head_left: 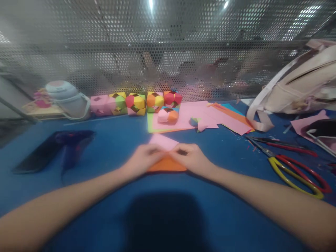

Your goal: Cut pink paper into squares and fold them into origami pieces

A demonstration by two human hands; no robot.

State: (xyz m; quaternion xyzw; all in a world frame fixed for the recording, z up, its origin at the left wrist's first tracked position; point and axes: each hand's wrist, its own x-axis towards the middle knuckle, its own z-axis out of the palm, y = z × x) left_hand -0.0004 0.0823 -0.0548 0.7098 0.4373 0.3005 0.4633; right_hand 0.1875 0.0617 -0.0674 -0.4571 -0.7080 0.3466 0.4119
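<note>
An orange paper [167, 165] with a pink part [163, 140] showing beyond it lies on the blue table [105, 213], near the middle of the head view. My left hand [144, 157] pinches its upper edge from the left. From the right, my right hand [193, 158] pinches the same edge, and the fingertips of both hands nearly meet. The image is blurred, so whether the pink and orange parts are one sheet or two cannot be told.
Folded paper shapes [135, 104] line the back, beside a pale jug [67, 99]. Pink sheets [183, 113] lie behind my hands. Scissors [296, 175] and a bag [301, 80] are right; a glue gun [73, 143] and dark slab [39, 152] are left.
</note>
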